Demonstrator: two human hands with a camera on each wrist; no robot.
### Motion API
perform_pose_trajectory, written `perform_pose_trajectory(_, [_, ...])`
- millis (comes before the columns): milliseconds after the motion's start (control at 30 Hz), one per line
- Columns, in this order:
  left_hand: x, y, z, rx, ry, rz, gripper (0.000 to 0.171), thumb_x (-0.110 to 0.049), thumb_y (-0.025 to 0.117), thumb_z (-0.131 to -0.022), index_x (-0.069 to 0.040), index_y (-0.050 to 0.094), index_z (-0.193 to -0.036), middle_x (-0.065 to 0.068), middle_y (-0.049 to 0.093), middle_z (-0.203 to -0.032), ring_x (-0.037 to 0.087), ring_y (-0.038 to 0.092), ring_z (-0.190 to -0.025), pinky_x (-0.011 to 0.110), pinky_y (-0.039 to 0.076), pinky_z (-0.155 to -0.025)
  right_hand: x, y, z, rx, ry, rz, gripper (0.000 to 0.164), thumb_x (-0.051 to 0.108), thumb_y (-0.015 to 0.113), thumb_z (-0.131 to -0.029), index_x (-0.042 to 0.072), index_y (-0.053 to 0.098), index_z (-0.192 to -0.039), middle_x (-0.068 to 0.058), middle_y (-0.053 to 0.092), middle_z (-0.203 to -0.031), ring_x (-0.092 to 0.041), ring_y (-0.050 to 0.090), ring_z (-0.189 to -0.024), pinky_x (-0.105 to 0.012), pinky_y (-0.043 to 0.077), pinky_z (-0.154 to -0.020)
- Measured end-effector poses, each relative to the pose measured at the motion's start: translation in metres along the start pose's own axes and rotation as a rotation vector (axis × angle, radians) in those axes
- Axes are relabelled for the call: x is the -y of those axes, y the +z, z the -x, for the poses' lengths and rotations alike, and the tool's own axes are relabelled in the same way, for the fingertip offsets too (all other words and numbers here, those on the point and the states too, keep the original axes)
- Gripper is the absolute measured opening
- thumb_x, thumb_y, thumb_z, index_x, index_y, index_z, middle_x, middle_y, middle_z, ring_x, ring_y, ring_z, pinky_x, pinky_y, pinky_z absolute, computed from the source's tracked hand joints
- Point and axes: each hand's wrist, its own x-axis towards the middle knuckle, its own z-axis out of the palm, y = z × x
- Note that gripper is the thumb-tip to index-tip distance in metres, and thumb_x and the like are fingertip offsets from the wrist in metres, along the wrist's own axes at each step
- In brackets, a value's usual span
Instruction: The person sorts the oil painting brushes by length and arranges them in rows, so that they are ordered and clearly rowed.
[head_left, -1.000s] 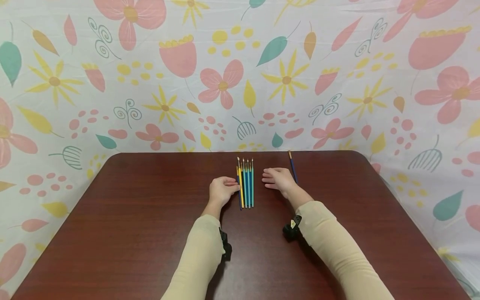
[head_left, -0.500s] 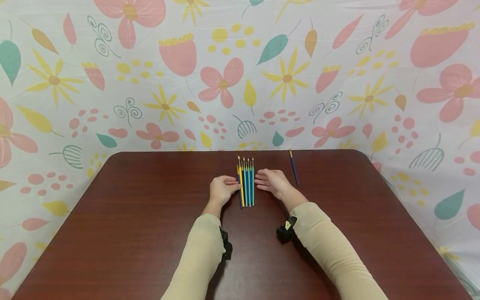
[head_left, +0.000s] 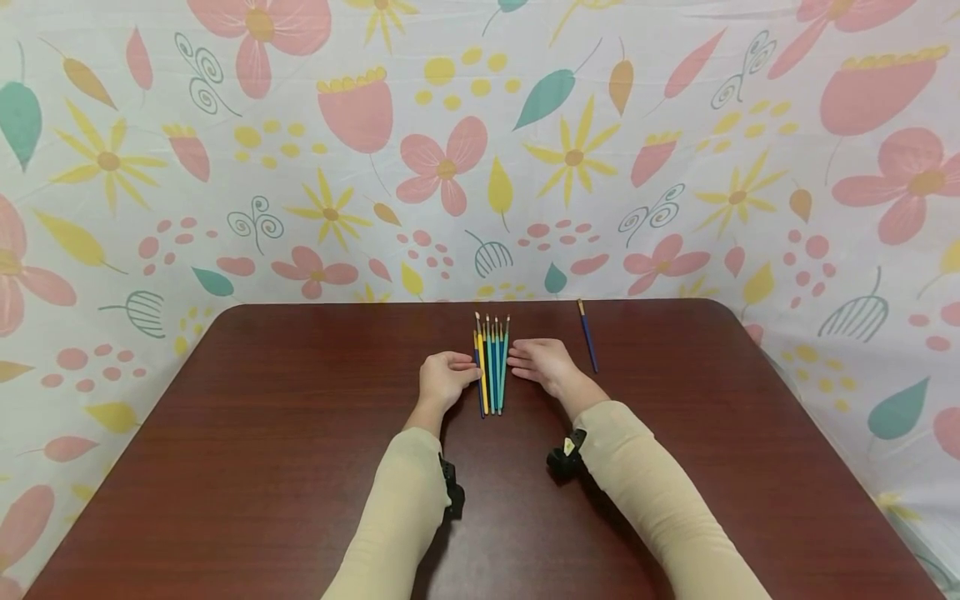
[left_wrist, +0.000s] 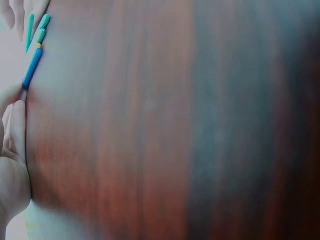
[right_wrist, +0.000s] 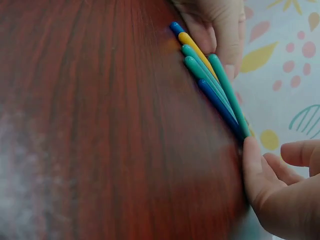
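Several paintbrushes lie side by side at the table's far middle, bristles pointing away. On the left edge of the row are a dark blue paintbrush (head_left: 481,403) and a yellow paintbrush (head_left: 483,375). My left hand (head_left: 441,385) rests against this side, fingertips and thumb touching the brushes. At the other edge, a teal paintbrush (head_left: 504,371) slants, its handle end lying over its neighbours in the right wrist view. My right hand (head_left: 546,363) has its fingers extended, fingertips touching or very near this teal brush. Blue and teal handles (right_wrist: 220,105) fill the middle of the row.
A separate blue paintbrush (head_left: 588,337) lies behind and to the right of my right hand, near the back edge of the brown table (head_left: 300,467). A flowered cloth (head_left: 450,167) hangs behind the table.
My right hand has moved left from beside the separate blue paintbrush to the row. The rightmost teal paintbrush has gone from straight to slanted, its handle end shifted left. My left hand stays put.
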Motion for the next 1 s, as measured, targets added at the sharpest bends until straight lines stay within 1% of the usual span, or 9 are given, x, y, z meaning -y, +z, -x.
perform_pose_trajectory(133, [0.0,0.0,0.0,-0.001,0.007,0.003,0.026,-0.02,0.078,-0.078,-0.008,0.071,-0.1,0.006,0.074,-0.096,0.017,0.069,-0.089,0.029,0.056,-0.071,0.002,0.004,-0.001,-0.04,0.005,0.068,0.04,0.013,0.043,-0.101,-0.002,0.046,-0.137,-0.023,0.052,-0.135,-0.029,0.059,-0.117,-0.033,0.055,-0.086])
perform_pose_trajectory(267, [0.0,0.0,-0.001,0.003,0.009,0.015,0.027,-0.019,0.078,-0.078,-0.007,0.071,-0.101,0.007,0.073,-0.097,0.017,0.069,-0.088,0.029,0.057,-0.07,0.004,0.008,-0.001,-0.089,0.001,0.145,0.036,0.012,0.049,-0.098,0.0,0.052,-0.133,-0.022,0.057,-0.129,-0.02,0.067,-0.097,-0.03,0.058,-0.075])
perform_pose_trajectory(367, [0.0,0.0,-0.001,0.004,0.003,0.022,0.026,-0.019,0.078,-0.078,-0.007,0.071,-0.101,0.007,0.074,-0.097,0.017,0.07,-0.088,0.029,0.056,-0.07,0.004,0.011,-0.003,-0.123,-0.011,0.198,0.036,0.012,0.054,-0.096,0.001,0.055,-0.13,-0.021,0.059,-0.125,-0.014,0.067,-0.082,-0.028,0.058,-0.067])
perform_pose_trajectory(500, [0.0,0.0,0.0,0.005,0.005,0.018,0.025,-0.019,0.078,-0.079,-0.008,0.071,-0.1,0.006,0.074,-0.097,0.017,0.069,-0.089,0.029,0.056,-0.07,0.003,0.014,-0.007,-0.158,-0.031,0.251,0.036,0.014,0.06,-0.092,0.001,0.058,-0.126,-0.02,0.061,-0.12,-0.011,0.064,-0.072,-0.027,0.057,-0.06])
perform_pose_trajectory(633, [0.001,0.0,-0.001,0.009,0.0,0.03,0.025,-0.018,0.078,-0.079,-0.008,0.071,-0.1,0.006,0.073,-0.097,0.018,0.069,-0.088,0.029,0.056,-0.071,0.002,0.017,-0.01,-0.189,-0.046,0.311,0.037,0.017,0.066,-0.089,0.001,0.061,-0.122,-0.019,0.065,-0.113,-0.011,0.064,-0.068,-0.027,0.056,-0.056])
perform_pose_trajectory(767, [0.001,0.0,0.0,0.013,-0.003,0.04,0.026,-0.018,0.078,-0.078,-0.008,0.071,-0.101,0.007,0.073,-0.097,0.018,0.07,-0.087,0.03,0.057,-0.071,0.003,0.022,-0.011,-0.229,-0.052,0.392,0.037,0.021,0.07,-0.085,0.003,0.064,-0.117,-0.017,0.067,-0.105,-0.014,0.064,-0.069,-0.027,0.056,-0.054])
perform_pose_trajectory(900, [0.002,0.001,-0.001,0.011,-0.003,0.037,0.026,-0.018,0.078,-0.078,-0.008,0.07,-0.101,0.007,0.073,-0.097,0.017,0.07,-0.086,0.029,0.056,-0.07,0.003,0.025,-0.012,-0.265,-0.044,0.46,0.034,0.022,0.072,-0.084,0.005,0.067,-0.113,-0.014,0.069,-0.095,-0.015,0.064,-0.068,-0.027,0.055,-0.053])
perform_pose_trajectory(1000, [0.002,0.001,-0.002,0.01,-0.005,0.04,0.026,-0.017,0.078,-0.078,-0.008,0.07,-0.101,0.007,0.073,-0.097,0.017,0.07,-0.085,0.029,0.057,-0.07,0.003,0.026,-0.015,-0.282,-0.036,0.479,0.031,0.022,0.072,-0.084,0.006,0.068,-0.11,-0.013,0.069,-0.092,-0.015,0.063,-0.067,-0.027,0.055,-0.051])
